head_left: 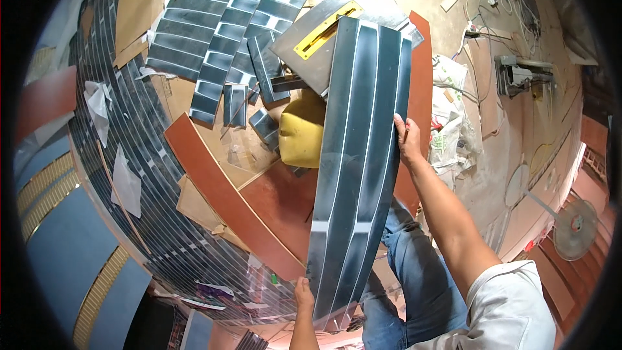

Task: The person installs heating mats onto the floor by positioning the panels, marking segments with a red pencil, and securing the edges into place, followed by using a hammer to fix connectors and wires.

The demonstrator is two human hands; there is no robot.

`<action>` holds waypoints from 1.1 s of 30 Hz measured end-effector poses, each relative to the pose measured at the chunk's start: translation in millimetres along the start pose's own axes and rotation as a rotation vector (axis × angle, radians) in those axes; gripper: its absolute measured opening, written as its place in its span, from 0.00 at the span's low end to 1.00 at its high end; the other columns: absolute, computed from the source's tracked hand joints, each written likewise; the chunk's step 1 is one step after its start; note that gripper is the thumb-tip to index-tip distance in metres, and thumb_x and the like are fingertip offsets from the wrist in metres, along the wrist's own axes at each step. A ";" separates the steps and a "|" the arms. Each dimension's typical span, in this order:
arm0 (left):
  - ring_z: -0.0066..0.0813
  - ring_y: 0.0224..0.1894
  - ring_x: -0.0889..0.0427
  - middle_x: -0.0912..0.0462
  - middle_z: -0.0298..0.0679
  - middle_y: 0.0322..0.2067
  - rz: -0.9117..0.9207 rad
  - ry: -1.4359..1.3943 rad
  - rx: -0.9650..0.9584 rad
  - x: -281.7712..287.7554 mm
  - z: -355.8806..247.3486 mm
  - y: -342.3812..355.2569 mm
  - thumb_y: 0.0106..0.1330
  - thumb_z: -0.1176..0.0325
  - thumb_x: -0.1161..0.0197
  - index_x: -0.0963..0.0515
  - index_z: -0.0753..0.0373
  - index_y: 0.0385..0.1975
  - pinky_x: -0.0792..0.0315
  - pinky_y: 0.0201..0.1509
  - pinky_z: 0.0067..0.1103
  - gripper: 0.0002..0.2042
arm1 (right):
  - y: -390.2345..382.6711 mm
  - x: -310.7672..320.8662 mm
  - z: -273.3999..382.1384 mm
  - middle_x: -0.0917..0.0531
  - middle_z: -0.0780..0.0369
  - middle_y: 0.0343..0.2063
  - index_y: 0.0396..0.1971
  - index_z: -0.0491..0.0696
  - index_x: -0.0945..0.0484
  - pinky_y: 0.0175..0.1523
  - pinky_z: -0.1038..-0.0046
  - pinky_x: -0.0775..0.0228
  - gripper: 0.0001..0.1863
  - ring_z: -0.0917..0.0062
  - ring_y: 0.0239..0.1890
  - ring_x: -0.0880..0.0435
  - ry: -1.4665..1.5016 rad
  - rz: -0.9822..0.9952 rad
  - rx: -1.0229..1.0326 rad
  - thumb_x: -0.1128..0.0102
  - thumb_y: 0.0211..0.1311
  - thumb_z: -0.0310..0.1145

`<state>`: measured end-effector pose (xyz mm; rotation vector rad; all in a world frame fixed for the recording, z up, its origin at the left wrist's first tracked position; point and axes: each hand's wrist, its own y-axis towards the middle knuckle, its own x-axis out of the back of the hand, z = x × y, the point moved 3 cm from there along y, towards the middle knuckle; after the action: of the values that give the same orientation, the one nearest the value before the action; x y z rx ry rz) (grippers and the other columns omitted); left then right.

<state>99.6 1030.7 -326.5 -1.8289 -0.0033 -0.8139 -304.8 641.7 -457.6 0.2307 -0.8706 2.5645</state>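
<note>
A long dark glossy panel (366, 168) with pale lengthwise lines slants away from me. My right hand (407, 139) grips its right edge about midway, thumb and fingers closed. Lower down, my left hand (303, 293) is closed at the panel's left edge, with most of its fingers hidden. The panel's far end overlaps the metal top of a table saw (308, 58), which has a yellow slotted insert (328, 29). Under that top shows the saw's yellow housing (303, 131), partly covered by the panel.
Dark cut panels (223, 52) lie beyond the saw at the left, with small offcuts (235, 105) nearer it. A reddish-brown board (233, 194) runs along the left. White sacks (448, 116) and tangled cables (486, 26) lie at the right, near a pedestal fan (575, 228).
</note>
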 end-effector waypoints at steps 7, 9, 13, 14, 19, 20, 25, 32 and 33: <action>0.50 0.35 0.25 0.24 0.51 0.30 0.019 -0.210 -0.062 -14.5 19.1 2.8 0.72 0.45 0.57 0.27 0.65 0.36 0.33 0.43 0.36 0.25 | 1.9 -1.6 -7.7 0.25 0.69 0.21 0.30 0.41 0.24 0.29 0.80 0.36 0.21 0.86 0.23 0.30 -0.056 -0.004 0.005 0.42 0.68 0.47; 0.48 0.35 0.25 0.24 0.51 0.30 0.007 -0.181 -0.043 -14.9 16.0 2.8 0.73 0.47 0.57 0.27 0.65 0.36 0.33 0.44 0.35 0.24 | 0.7 0.3 -6.3 0.24 0.68 0.21 0.30 0.41 0.24 0.29 0.81 0.36 0.21 0.87 0.23 0.30 -0.052 0.010 0.009 0.42 0.68 0.47; 0.46 0.35 0.25 0.24 0.50 0.30 0.033 -0.184 -0.041 -7.7 15.2 0.9 0.72 0.54 0.53 0.27 0.64 0.35 0.32 0.42 0.33 0.18 | 0.1 0.0 -6.3 0.22 0.68 0.22 0.30 0.42 0.23 0.29 0.81 0.35 0.19 0.86 0.23 0.28 0.046 0.054 -0.027 0.43 0.69 0.45; 0.46 0.35 0.25 0.24 0.50 0.30 0.035 -0.185 -0.043 -2.5 9.9 -3.6 0.72 0.54 0.53 0.27 0.64 0.35 0.32 0.42 0.33 0.18 | -0.2 0.8 -5.5 0.22 0.68 0.22 0.29 0.42 0.23 0.29 0.81 0.35 0.19 0.86 0.23 0.27 0.103 0.074 -0.045 0.44 0.69 0.45; 0.48 0.30 0.25 0.23 0.52 0.26 -0.044 -0.089 -0.086 43.5 -12.1 -20.0 0.70 0.60 0.49 0.26 0.66 0.33 0.31 0.38 0.35 0.14 | -3.9 5.1 -5.9 0.23 0.70 0.23 0.27 0.45 0.23 0.31 0.82 0.36 0.18 0.87 0.25 0.29 0.179 0.036 -0.075 0.43 0.69 0.45; 0.50 0.30 0.25 0.23 0.52 0.26 -0.043 -0.051 -0.086 55.8 -17.5 -26.4 0.70 0.60 0.48 0.26 0.66 0.32 0.31 0.37 0.36 0.14 | -6.4 5.2 -2.2 0.23 0.69 0.23 0.28 0.45 0.25 0.32 0.81 0.35 0.19 0.87 0.25 0.28 0.188 0.082 -0.075 0.45 0.70 0.46; 0.57 0.27 0.24 0.25 0.53 0.21 -0.277 0.128 -0.155 124.8 -51.1 -67.0 0.67 0.61 0.43 0.26 0.66 0.26 0.32 0.30 0.39 0.14 | -27.9 18.1 12.5 0.21 0.62 0.25 0.34 0.41 0.25 0.37 0.75 0.31 0.24 0.81 0.29 0.25 -0.063 0.161 -0.149 0.49 0.71 0.50; 0.44 0.31 0.21 0.18 0.54 0.30 -0.257 0.364 -0.150 217.9 -107.7 -123.0 0.72 0.59 0.47 0.21 0.70 0.35 0.28 0.38 0.32 0.17 | 104.3 70.2 126.2 0.23 0.63 0.20 0.36 0.42 0.31 0.32 0.72 0.33 0.15 0.78 0.23 0.24 -0.208 -0.067 0.197 0.51 0.72 0.42; 0.43 0.31 0.22 0.18 0.53 0.29 -0.210 0.485 -0.176 232.8 -86.2 -126.2 0.72 0.63 0.47 0.21 0.70 0.35 0.28 0.38 0.32 0.15 | 148.5 72.0 132.7 0.22 0.60 0.22 0.40 0.43 0.32 0.34 0.71 0.31 0.13 0.75 0.26 0.20 -0.590 -0.193 0.374 0.53 0.72 0.40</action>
<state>185.7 926.3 -83.2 -1.7682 0.1953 -1.4292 -431.9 478.3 -412.9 1.1644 -0.5009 2.4778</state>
